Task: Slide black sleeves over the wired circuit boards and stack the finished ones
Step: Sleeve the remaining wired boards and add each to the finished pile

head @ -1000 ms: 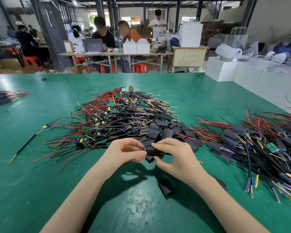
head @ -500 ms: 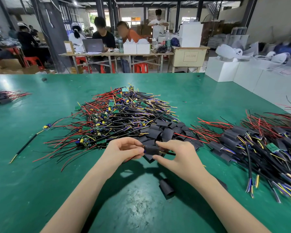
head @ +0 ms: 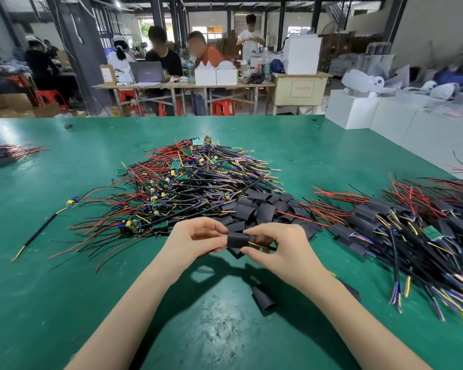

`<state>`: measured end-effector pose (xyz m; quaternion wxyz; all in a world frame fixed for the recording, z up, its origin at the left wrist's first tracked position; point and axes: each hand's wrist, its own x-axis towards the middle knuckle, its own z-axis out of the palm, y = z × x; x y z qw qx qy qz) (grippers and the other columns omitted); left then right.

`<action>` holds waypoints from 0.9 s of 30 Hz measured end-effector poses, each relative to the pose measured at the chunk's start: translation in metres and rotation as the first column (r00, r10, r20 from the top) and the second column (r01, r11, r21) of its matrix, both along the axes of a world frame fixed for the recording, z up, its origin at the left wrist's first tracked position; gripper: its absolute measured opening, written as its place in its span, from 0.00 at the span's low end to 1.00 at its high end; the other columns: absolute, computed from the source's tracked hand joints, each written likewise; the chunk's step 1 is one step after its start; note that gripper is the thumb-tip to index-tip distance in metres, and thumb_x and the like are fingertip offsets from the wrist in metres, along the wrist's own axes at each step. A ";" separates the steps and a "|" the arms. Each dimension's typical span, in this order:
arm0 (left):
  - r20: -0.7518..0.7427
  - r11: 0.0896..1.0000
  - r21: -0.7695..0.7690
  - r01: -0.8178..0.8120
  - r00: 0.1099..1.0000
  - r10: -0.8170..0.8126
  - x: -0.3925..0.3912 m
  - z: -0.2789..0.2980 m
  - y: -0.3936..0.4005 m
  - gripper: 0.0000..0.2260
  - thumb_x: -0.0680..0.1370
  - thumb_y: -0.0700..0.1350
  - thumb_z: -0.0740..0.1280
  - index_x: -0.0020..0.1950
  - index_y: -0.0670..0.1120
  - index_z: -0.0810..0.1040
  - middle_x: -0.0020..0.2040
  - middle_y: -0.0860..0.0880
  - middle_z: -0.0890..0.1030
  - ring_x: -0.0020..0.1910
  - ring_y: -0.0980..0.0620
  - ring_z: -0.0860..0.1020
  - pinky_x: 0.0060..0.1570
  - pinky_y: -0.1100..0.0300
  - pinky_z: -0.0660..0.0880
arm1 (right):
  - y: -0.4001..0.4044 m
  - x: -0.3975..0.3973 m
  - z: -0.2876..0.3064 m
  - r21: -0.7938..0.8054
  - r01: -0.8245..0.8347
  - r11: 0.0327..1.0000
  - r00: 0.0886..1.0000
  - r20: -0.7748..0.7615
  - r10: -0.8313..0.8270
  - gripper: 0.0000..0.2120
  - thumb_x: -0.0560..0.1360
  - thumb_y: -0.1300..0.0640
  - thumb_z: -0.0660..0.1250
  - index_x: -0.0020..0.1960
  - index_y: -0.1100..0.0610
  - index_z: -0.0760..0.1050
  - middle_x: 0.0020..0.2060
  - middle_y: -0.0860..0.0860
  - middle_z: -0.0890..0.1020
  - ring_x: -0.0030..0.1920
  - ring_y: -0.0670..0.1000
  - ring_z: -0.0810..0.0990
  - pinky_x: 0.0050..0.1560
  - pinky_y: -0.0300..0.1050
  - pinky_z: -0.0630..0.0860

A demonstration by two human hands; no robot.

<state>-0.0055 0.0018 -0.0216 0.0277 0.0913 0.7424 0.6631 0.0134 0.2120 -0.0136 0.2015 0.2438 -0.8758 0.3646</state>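
Fingers (head: pixel 247 232) of our right hand (head: pixel 278 249) are pinching the black sleeve (head: pixel 237 240), curled round its right end; our left hand (head: pixel 195 240) is gripping the wired board's red leads at the sleeve's left mouth. We are judging it best to keep leads taut while easing it along. Since a second ago, yellow wires are emerging under our right fingertips.

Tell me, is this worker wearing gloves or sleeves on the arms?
No. The left hand and right hand are both bare, with no gloves, rings or watch in view. The forearms are bare too, right down to the bottom edge of the picture; no sleeve shows anywhere.
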 end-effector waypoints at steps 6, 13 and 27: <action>-0.093 1.000 -0.019 -0.016 0.996 0.015 -0.001 0.000 -0.002 0.07 0.74 0.35 0.72 0.49 0.44 0.83 0.47 0.46 0.86 0.43 0.55 0.83 0.45 0.66 0.78 | 0.015 -0.006 0.008 0.098 0.065 0.993 0.995 -0.083 -0.057 0.13 0.67 0.53 0.78 0.50 0.54 0.83 0.38 0.45 0.82 0.34 0.35 0.71 0.40 0.31 0.68; -0.305 0.941 0.106 -0.321 0.891 0.338 -0.010 0.007 -0.028 0.08 0.76 0.34 0.69 0.46 0.46 0.83 0.45 0.50 0.85 0.44 0.55 0.82 0.46 0.65 0.79 | 0.121 -0.021 0.032 -0.215 0.779 0.589 0.576 -0.128 -0.807 0.14 0.71 0.48 0.72 0.51 0.56 0.83 0.40 0.57 0.85 0.41 0.59 0.83 0.43 0.48 0.76; -0.451 0.754 -0.079 -0.652 0.698 0.556 -0.025 -0.005 -0.058 0.10 0.76 0.34 0.68 0.47 0.50 0.81 0.45 0.51 0.84 0.47 0.48 0.80 0.48 0.55 0.75 | 0.159 -0.023 0.021 -0.146 0.926 0.348 0.326 -0.156 -0.933 0.17 0.75 0.50 0.67 0.58 0.61 0.78 0.49 0.66 0.80 0.50 0.67 0.73 0.49 0.57 0.67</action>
